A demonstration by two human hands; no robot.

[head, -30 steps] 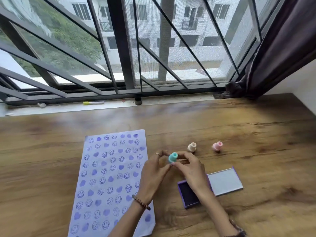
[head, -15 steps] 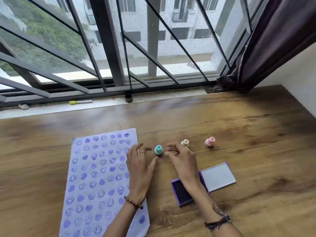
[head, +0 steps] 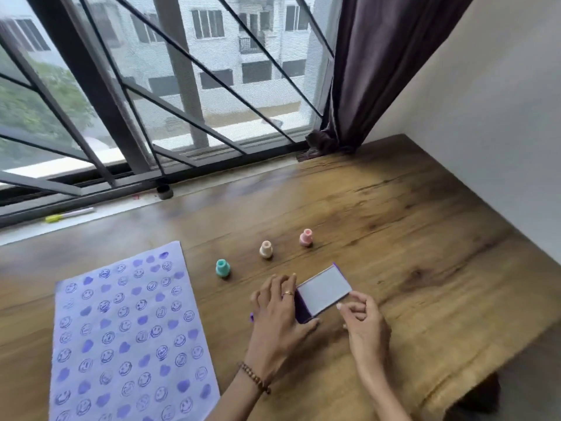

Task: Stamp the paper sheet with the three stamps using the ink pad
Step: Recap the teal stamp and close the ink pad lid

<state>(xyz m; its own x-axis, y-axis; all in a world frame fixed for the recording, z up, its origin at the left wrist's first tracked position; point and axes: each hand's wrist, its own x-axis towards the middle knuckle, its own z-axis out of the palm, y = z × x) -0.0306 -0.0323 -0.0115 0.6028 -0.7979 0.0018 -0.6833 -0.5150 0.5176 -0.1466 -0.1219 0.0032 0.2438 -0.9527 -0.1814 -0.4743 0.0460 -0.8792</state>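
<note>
I see the left hand (head: 277,311) flat over the ink pad (head: 303,312) base; right hand (head: 362,317) pinches its raised lid (head: 324,289). Three stamps (head: 266,249) stand free.

Your wooden table (head: 394,238) under the window, stamped paper sheet (head: 127,335) at your left; teal stamp (head: 222,268), cream stamp (head: 266,249), pink stamp (head: 305,237) upright in a diagonal row; purple ink pad (head: 323,290) nearer you, lid raised
</note>
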